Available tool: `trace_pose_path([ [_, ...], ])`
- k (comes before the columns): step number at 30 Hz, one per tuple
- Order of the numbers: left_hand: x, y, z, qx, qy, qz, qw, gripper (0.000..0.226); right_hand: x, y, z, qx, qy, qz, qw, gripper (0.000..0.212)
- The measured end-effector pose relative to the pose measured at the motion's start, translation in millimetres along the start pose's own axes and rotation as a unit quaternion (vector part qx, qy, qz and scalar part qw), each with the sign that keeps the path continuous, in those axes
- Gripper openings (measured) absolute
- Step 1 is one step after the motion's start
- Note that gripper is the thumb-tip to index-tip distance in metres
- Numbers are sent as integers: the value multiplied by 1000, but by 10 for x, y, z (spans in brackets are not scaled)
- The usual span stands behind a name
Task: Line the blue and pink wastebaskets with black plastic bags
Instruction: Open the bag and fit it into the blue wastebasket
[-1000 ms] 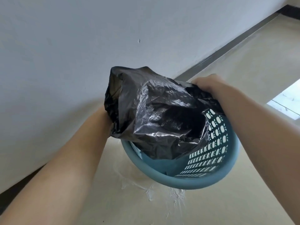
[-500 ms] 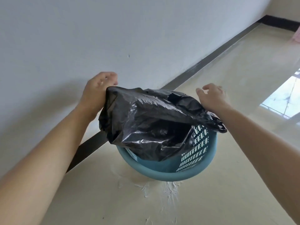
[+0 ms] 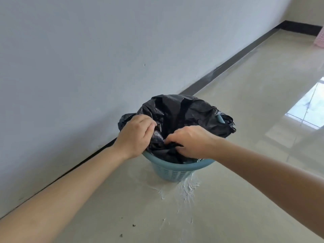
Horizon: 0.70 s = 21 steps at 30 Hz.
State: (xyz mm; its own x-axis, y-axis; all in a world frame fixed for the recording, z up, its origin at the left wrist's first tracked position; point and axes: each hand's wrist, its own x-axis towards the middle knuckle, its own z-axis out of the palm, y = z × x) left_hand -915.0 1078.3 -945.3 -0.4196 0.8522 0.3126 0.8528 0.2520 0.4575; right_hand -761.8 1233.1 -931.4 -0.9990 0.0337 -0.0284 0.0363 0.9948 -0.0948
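Note:
The blue wastebasket [image 3: 173,170] stands upright on the floor close to the wall. A black plastic bag [image 3: 184,113] sits in it, its mouth draped over the far and right rim and bunched at the near side. My left hand [image 3: 135,135] grips the bag's edge at the near left rim. My right hand [image 3: 189,141] pinches the bag's folds just inside the near rim. A sliver of the pink wastebasket [image 3: 319,38] shows at the far right edge.
A white wall [image 3: 87,58] with a dark baseboard [image 3: 228,65] runs along the left. White powdery smears [image 3: 185,190] spread on the beige floor in front of the basket. Bright window glare [image 3: 308,106] lies on the floor to the right.
The basket went from tilted toward me to upright on the floor. Both hands moved from the far rim to the near rim and closed on the bag's near edge.

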Motion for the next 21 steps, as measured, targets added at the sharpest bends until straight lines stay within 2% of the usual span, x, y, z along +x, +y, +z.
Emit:
trace_pose_path([
  [2, -99, -43, -118, 31, -38, 47, 998, 32, 44, 70, -56, -38, 28, 43, 998, 41],
  [4, -183, -88, -197, 69, -37, 84, 993, 34, 56, 72, -100, -14, 111, 96, 989, 41],
  [6, -242, -126, -247, 87, 1, 114, 990, 23, 22, 7, -119, 33, 187, 140, 972, 41],
  [9, -339, -165, -268, 114, 75, 142, 980, 3, -72, -126, -148, 125, 217, 153, 956, 30],
  [12, -526, -221, -222, 122, 136, 167, 969, 12, -220, -359, -154, 156, 228, 49, 960, 20],
  [14, -691, -284, -167, 132, 134, 197, 962, 17, -329, -516, -118, 125, 218, -44, 967, 17],
  [17, -855, -423, -102, 179, 65, 219, 957, 14, -439, -676, 9, 58, 135, -146, 978, 15],
  [19, -895, -512, -37, 232, -20, 217, 948, 9, -471, -744, 140, -38, 68, -183, 980, 11],
  [21, -921, -560, 33, 244, -94, 176, 949, 16, -498, -831, 246, -146, 13, -192, 970, 13],
])
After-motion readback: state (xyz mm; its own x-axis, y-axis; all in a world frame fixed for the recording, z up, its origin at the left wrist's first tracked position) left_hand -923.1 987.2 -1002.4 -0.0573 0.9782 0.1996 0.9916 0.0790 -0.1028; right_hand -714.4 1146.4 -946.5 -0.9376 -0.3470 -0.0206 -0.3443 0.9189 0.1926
